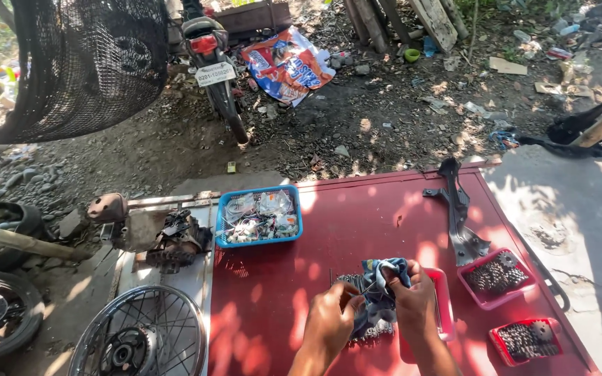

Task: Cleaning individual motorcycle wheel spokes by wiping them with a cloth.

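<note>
My left hand (pixel 332 320) and my right hand (pixel 416 303) meet over the red table (pixel 357 223), both gripping a blue patterned rag (pixel 383 278). A thin metal spoke (pixel 361 290) pokes out of the rag toward my left fingers. Under the hands lies a bundle of metal spokes (pixel 357 282), partly hidden. A pink tray (pixel 446 299) sits just right of my right hand.
A blue basket (pixel 226 209) of small bagged parts stands at the table's back left. A black metal bracket (pixel 458 209) and two red trays of small metal parts (pixel 496 275) (pixel 527 341) lie right. A spoked wheel (pixel 144 334), engine parts (pixel 168 240) and a motorcycle (pixel 214 63) are left.
</note>
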